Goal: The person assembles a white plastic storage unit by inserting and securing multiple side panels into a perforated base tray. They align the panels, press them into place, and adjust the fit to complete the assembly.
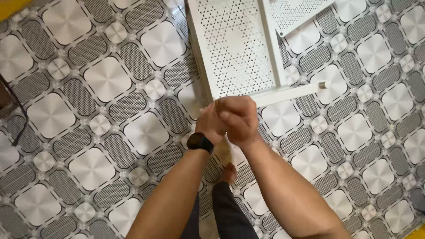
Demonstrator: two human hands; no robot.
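Note:
A white perforated metal rack (234,48) lies on the patterned tile floor, with a round white tube (292,92) running along its near edge. My left hand (209,123), with a black watch (200,142) on its wrist, and my right hand (239,118) are pressed together at the rack's near left corner. Both have their fingers curled shut. The right hand lies partly over the left. The hands hide the corner itself, so the exact grip cannot be seen.
A second white perforated panel (296,13) lies at the top right. My bare foot (228,173) and dark trouser leg (230,212) stand just below the hands. A dark cable (20,119) runs down the far left, and a yellow edge (9,6) shows at the top left.

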